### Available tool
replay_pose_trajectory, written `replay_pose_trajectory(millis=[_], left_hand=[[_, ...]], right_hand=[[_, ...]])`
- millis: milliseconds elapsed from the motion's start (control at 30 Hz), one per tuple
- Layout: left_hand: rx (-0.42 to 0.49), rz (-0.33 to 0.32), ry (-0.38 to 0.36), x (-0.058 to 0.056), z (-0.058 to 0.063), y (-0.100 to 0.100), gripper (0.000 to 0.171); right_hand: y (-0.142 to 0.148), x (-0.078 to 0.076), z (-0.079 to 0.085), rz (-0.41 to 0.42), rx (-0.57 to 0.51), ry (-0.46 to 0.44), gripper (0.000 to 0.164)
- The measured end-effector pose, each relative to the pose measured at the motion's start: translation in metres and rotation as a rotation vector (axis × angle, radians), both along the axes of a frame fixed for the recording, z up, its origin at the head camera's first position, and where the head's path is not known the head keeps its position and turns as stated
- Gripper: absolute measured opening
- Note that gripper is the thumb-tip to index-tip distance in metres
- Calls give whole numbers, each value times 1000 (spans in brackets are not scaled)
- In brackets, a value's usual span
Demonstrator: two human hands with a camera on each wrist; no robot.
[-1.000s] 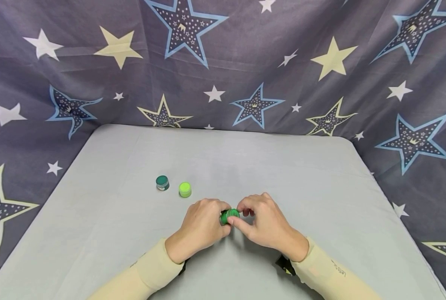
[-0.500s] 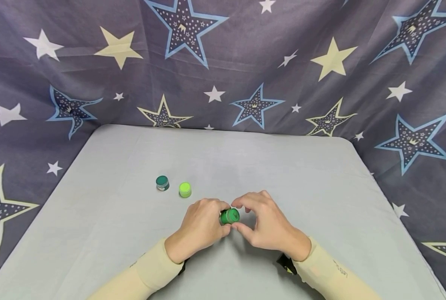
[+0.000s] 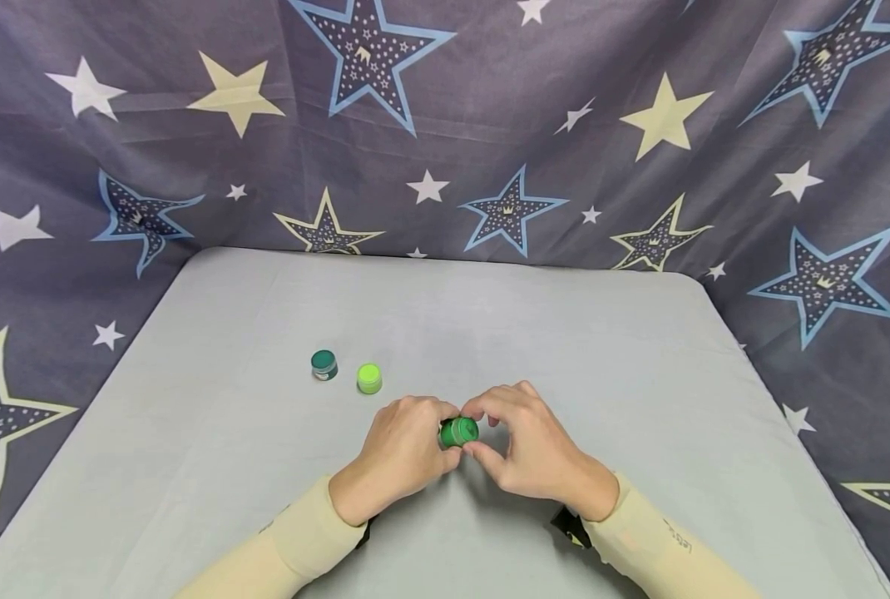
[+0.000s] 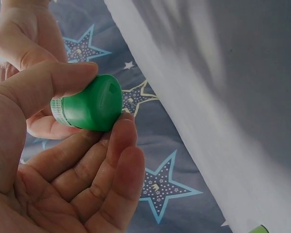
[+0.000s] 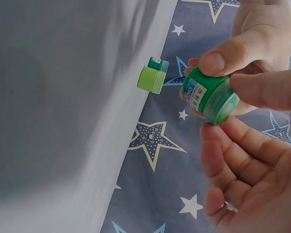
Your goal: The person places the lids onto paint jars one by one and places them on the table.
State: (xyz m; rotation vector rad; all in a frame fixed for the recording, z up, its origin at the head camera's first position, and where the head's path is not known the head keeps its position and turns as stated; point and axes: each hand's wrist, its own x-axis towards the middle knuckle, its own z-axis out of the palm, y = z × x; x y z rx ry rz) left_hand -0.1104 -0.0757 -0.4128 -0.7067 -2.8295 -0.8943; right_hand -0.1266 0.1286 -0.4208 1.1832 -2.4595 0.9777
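A small green paint jar (image 3: pixel 460 431) is held above the table between both hands, tilted with its lid end toward the right hand. My left hand (image 3: pixel 407 437) grips the jar's body, its thumb pressed on the green side in the left wrist view. My right hand (image 3: pixel 531 441) has its thumb and forefinger at opposite edges of the lid end (image 5: pixel 220 106), pinching it. The right hand's other fingers are loosely bent below the jar in the right wrist view. A pale printed label (image 5: pixel 196 96) shows on the jar's side.
Left of the hands, a dark teal paint jar (image 3: pixel 324 365) and a lime green paint jar (image 3: pixel 369 379) stand upright, a little apart. They rest on the pale grey table (image 3: pixel 565 333). A star-patterned cloth (image 3: pixel 445 125) hangs behind and beside it.
The right thumb has moved off the front of the lid end to its near edge, and the forefinger has come left onto the far edge. The left hand and other jars stay put.
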Motion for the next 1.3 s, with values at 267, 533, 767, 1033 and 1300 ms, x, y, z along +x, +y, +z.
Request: replay_pose_trajectory(millis=[267, 533, 767, 1033, 1300], left_hand=[[8, 3, -3, 0, 0, 0, 18], [12, 3, 14, -1, -1, 0, 21], [14, 0, 15, -1, -2, 1, 23], [3, 1, 25, -1, -1, 1, 27], [5, 5, 27, -2, -2, 1, 25]], right_hand=[[-1, 0, -3, -16, 3, 1, 26], [-2, 0, -3, -48, 13, -2, 20], [-3, 0, -4, -64, 33, -23, 19], [-3, 0, -6, -68, 59, -5, 22], [-3, 0, -4, -80, 49, -1, 21]])
